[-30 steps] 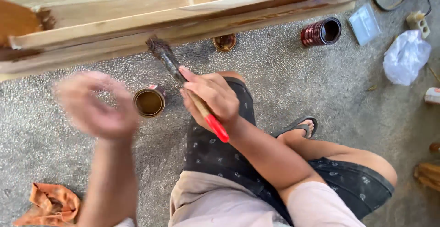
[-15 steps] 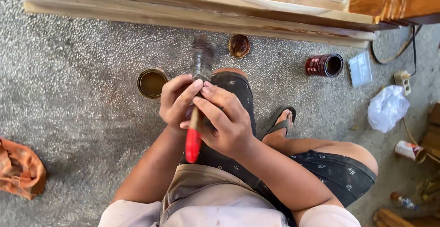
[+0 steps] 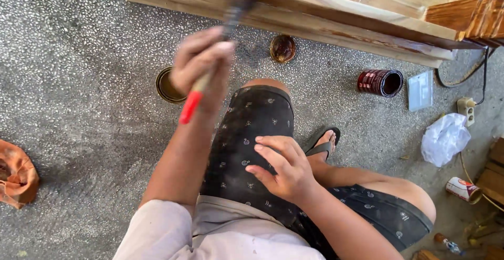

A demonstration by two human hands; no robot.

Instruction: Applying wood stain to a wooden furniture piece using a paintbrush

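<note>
Head view, left hand (image 3: 202,63) gripping red-handled brush (image 3: 212,60) at wooden beam (image 3: 315,21), right hand (image 3: 281,168) released — flat on thigh, dark red tin (image 3: 380,82) on its side

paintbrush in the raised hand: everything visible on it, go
The paintbrush has a red handle end, a pale wooden-looking shaft and a dark, motion-blurred head. It slants from lower left up to the right, its head reaching the wooden beam; contact is unclear. The left hand grips it around the middle. The open tin sits below on the floor.
</note>
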